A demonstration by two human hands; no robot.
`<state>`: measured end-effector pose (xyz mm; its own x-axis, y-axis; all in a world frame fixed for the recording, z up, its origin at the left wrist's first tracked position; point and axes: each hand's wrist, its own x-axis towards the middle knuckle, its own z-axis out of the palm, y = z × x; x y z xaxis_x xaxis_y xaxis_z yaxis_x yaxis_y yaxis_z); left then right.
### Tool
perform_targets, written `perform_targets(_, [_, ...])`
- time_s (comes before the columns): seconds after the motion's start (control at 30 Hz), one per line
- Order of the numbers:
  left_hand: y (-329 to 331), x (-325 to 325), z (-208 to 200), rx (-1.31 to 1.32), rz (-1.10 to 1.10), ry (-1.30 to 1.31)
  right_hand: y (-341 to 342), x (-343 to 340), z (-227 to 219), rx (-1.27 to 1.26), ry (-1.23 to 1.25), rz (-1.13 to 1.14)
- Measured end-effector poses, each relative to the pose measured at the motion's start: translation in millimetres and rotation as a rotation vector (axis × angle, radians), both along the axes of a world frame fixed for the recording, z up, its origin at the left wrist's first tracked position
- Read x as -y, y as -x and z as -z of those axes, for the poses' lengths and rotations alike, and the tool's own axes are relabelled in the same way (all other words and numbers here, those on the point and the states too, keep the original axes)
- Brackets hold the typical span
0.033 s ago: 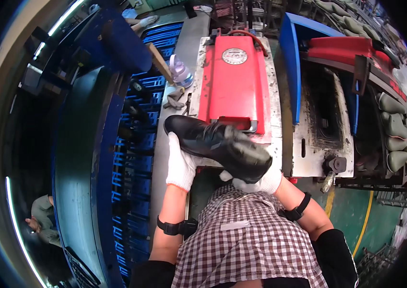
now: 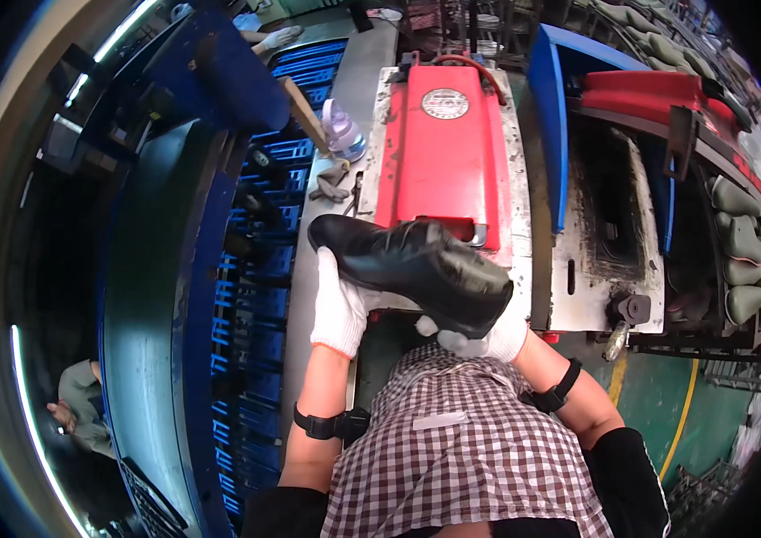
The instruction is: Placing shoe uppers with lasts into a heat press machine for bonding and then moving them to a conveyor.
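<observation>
A black leather shoe (image 2: 389,255) lies across both my hands, its toe to the left and its heel to the right. My left hand (image 2: 339,305), in a white knit glove, is closed around the toe end from below. My right hand (image 2: 492,337), gloved the same way, grips the heel end from beneath; the shoe hides part of its fingers. Just beyond the shoe stands a red machine cover (image 2: 445,148) on a worn pale metal bench (image 2: 517,193).
Left of the machine are a lilac bottle (image 2: 342,133) and grey gloves (image 2: 331,184). A conveyor with blue slats (image 2: 255,359) runs along my left. At right stands another red machine (image 2: 640,94) with a blue guard (image 2: 549,117). Shoe-shaped grey pieces (image 2: 743,260) fill a rack. A person (image 2: 82,403) is far left.
The shoe's heel end has tilted slightly and shifted a little to the right. The fingers of my right hand show more beneath it. My left hand keeps its hold at the toe.
</observation>
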<state>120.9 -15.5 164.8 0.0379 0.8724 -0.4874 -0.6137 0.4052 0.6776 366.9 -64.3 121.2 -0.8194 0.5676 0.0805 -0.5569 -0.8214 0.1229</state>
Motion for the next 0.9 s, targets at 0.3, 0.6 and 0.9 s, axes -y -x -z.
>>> perform_targets(0.3, [27.2,21.9,-30.8,0.021,0.128,-0.137,45.9,-9.3,9.5,-0.126,0.067,-0.088])
perform_targets(0.6, [75.7,56.3,32.0,0.120,-0.129,0.166,101.6,-24.5,-8.0,1.463,-1.271,0.197])
perform_targets(0.9, [276.4,-1.6,197.9,-0.353,-0.442,0.376,25.2,18.0,41.2,2.439,-1.421,0.670])
